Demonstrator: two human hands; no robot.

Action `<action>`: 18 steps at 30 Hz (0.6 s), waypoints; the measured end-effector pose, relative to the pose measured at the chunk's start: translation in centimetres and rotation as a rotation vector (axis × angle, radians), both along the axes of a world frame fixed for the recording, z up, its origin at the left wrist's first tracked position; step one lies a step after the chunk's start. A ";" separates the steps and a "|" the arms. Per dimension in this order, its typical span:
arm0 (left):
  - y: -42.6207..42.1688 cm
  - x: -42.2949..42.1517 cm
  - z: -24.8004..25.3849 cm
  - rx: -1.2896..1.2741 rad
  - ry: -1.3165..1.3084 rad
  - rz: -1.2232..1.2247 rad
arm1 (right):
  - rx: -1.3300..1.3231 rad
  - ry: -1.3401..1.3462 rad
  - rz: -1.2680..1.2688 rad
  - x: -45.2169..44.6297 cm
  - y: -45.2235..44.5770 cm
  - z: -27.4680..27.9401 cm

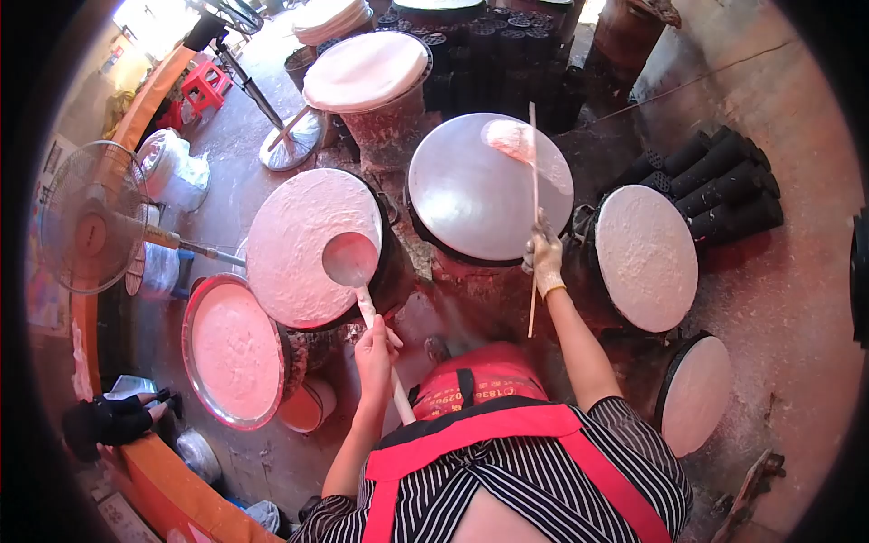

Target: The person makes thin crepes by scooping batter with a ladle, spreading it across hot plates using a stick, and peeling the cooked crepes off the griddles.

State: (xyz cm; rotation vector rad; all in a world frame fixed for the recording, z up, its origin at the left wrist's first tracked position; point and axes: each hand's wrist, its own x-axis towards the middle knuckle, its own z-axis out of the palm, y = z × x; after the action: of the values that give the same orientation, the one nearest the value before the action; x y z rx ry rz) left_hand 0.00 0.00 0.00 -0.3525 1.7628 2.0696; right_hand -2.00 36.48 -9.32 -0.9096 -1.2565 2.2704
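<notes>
My left hand is closed round the pale handle of a ladle, whose round bowl rests over the batter-coated round griddle at left centre. In a light glove, my right hand grips a long thin stick. The stick lies across the right part of a mostly bare grey griddle. Near that griddle's far edge is a pinkish-white patch of batter, touching or just beside the stick.
More white-topped griddles stand at the right, lower right and back. A pan of batter is at lower left. A fan stands left. Black cylinders lie at right. Another person is at far lower left.
</notes>
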 end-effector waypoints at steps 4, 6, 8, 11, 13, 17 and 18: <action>-2.0 1.0 0.6 -0.015 -0.065 0.062 | 0.066 -0.246 0.129 -5.3 -3.4 2.0; 0.5 1.1 -0.4 0.000 -0.059 0.041 | 0.117 -0.238 0.243 -7.0 -1.0 2.9; 1.5 2.1 -1.0 -0.019 -0.067 0.058 | 0.067 -0.266 0.398 -5.7 -0.6 6.5; 3.2 3.1 -1.0 -0.035 -0.072 0.098 | -0.009 -0.256 0.488 -2.4 2.2 6.9; 5.0 3.8 -1.0 -0.041 -0.071 0.139 | 0.095 -0.242 0.344 0.0 5.0 5.1; 8.1 5.7 -0.9 -0.070 -0.076 0.216 | 0.218 -0.168 0.221 -1.1 7.9 0.7; 9.0 6.2 -0.8 -0.073 -0.080 0.233 | 0.301 -0.118 0.298 -2.7 8.3 -0.7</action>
State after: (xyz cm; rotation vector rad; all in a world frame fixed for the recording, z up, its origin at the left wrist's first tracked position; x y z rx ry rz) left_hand 6.20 9.03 -0.83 -0.6821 1.8271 2.1152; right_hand -4.68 44.81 -10.05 -0.7981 -1.8336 2.1777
